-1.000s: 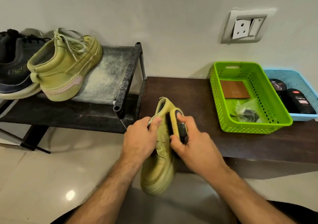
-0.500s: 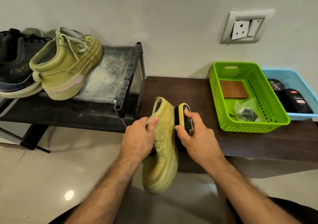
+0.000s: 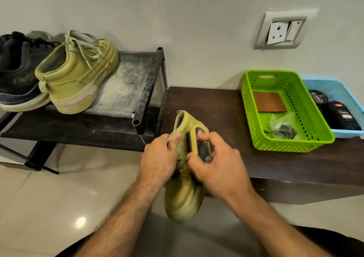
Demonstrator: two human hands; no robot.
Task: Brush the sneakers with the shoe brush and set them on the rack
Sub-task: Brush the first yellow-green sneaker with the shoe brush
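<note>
The olive sneaker being cleaned hangs in the air between the person's knees and the front edge of the dark bench, toe pointing down toward the floor and heel up. Held this way, its side turns toward the brush and any dust would likely fall on the tiles rather than the bench. The left hand grips the collar and lace area, thumb pressed over the top edge, steadying the shoe against the scrubbing. The right hand is curled around the shoe brush, thumb on one long edge and fingers on the other, with the bristle side laid against the sneaker's upper side near the ankle. The brush back is blurred, which suggests a stroke in progress.

To the left, the matching sneaker already stands on the rack, heel toward the camera, just beside a dark shoe. A bare dusty patch of shelf beside it looks like the natural spot for the 2nd shoe, so 1 of the pair appears done.

On the bench to the right sit a green basket holding a brown card and a small plastic bag, and a blue basket with dark polish containers, within reach but not in use.
</note>
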